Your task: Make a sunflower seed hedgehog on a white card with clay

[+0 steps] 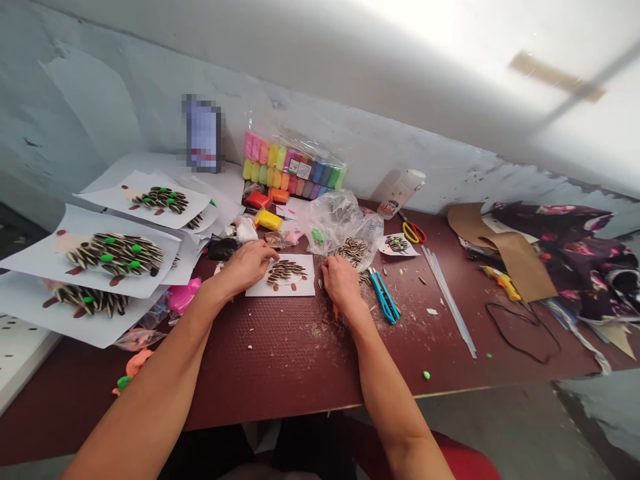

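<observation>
A small white card [253, 288] lies on the table with a hedgehog figure [287, 273] on it, its back made of striped sunflower seeds and its feet brown. My left hand [249, 268] is closed over the card's upper left edge, fingertips beside the seeds. Just right of the card, my right hand [343, 281] has its fingers pinched together; whatever they hold is too small to make out. Behind that hand, loose sunflower seeds [351, 250] spill from a clear plastic bag [340, 217]. A turquoise utility knife [384, 297] lies to its right.
Finished-looking hedgehog sheets [115, 257] pile up at left. Coloured clay packs [295, 167] lean on the wall, near a white bottle [403, 193]. Scissors [414, 231], clear glue sticks [450, 303], a yellow glue gun [503, 283] and patterned cloth [570, 247] lie rightward.
</observation>
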`<state>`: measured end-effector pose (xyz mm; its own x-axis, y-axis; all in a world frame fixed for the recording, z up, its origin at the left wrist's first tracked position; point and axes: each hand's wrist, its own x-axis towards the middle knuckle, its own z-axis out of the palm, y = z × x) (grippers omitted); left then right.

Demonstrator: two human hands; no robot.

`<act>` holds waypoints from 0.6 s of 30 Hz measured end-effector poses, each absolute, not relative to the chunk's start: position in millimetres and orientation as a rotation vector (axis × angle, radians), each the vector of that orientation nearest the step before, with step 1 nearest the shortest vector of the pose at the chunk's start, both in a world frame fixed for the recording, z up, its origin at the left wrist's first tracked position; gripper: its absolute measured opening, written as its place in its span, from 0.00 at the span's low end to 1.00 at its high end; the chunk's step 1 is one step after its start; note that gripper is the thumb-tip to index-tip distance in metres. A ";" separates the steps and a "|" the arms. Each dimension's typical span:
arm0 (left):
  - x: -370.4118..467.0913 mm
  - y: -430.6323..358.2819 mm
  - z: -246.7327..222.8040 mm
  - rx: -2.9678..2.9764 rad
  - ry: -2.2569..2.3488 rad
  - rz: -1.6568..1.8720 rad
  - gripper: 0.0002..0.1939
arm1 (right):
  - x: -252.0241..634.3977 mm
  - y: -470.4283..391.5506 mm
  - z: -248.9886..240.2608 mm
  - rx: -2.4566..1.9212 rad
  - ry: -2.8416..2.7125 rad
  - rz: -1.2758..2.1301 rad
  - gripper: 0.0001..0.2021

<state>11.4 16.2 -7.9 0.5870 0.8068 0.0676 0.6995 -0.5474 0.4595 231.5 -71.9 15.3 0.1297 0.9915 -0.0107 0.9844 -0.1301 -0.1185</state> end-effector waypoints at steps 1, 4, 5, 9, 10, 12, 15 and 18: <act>11.4 16.4 -7.8 2.437 1.212 0.379 0.19 | 231.1 -71.9 15.7 -2.307 -2.025 0.121 0.11; 11.4 16.4 -7.4 2.435 1.214 0.380 0.18 | 230.8 -72.4 17.2 -2.311 -2.071 0.112 0.12; 11.4 16.3 -7.3 2.433 1.215 0.384 0.18 | 230.9 -72.7 17.6 -2.301 -2.085 0.111 0.13; 11.4 16.0 -7.7 2.432 1.218 0.404 0.18 | 232.0 -73.4 17.5 -2.180 -2.001 0.130 0.11; 11.4 15.9 -7.8 2.436 1.215 0.407 0.18 | 232.5 -73.5 17.0 -2.125 -1.937 0.161 0.10; 11.4 15.9 -7.9 2.442 1.214 0.410 0.18 | 233.2 -73.5 15.6 -1.976 -1.790 0.293 0.07; 11.5 15.8 -7.5 2.441 1.223 0.411 0.18 | 230.9 -73.6 12.8 -1.711 -1.606 0.571 0.06; 11.8 15.9 -6.7 2.444 1.220 0.403 0.18 | 223.6 -74.9 10.5 -1.567 -1.569 0.681 0.07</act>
